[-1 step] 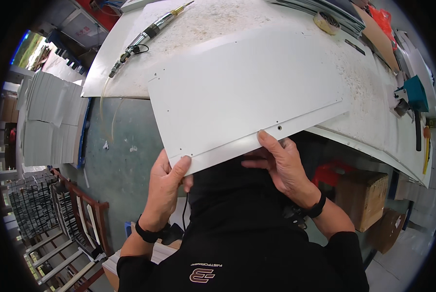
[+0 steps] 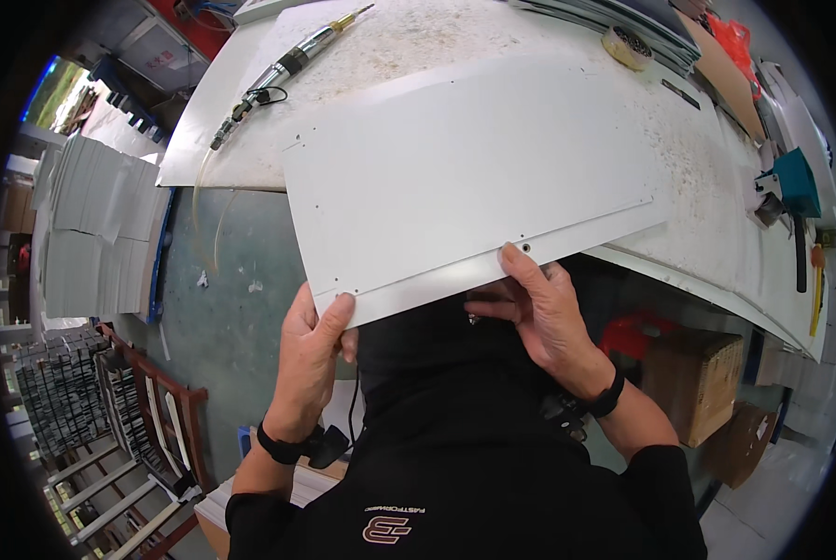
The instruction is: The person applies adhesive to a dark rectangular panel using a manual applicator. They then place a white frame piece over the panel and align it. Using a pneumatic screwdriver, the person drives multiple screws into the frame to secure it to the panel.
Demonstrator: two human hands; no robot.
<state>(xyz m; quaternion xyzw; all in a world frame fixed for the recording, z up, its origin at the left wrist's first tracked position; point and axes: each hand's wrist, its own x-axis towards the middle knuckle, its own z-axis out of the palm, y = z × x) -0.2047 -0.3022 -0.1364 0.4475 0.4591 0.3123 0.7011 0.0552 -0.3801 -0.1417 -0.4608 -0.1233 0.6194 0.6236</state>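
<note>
A flat white panel (image 2: pixel 474 168) with small holes and a folded strip along its near edge lies tilted over the table's front edge. My left hand (image 2: pixel 313 341) grips its near left corner, thumb on top and fingers underneath. Farther right, my right hand (image 2: pixel 549 313) pinches the near edge, its thumb beside a larger dark-rimmed hole (image 2: pixel 526 247). Below the panel, a small shiny metal piece (image 2: pixel 474 319) shows at my right fingertips; its kind is too small to make out.
A pneumatic screwdriver (image 2: pixel 292 63) with a thin hose rests on the white table (image 2: pixel 222 154). Toward the back right stand a tub of small dark parts (image 2: pixel 626 49) and stacked sheets (image 2: pixel 614 23). A teal tool (image 2: pixel 797 182) is at far right, a cardboard box (image 2: pixel 693 383) below.
The panel's near edge has shifted slightly left and away from me, with my left hand following it. The small metal piece now shows at my right fingertips.
</note>
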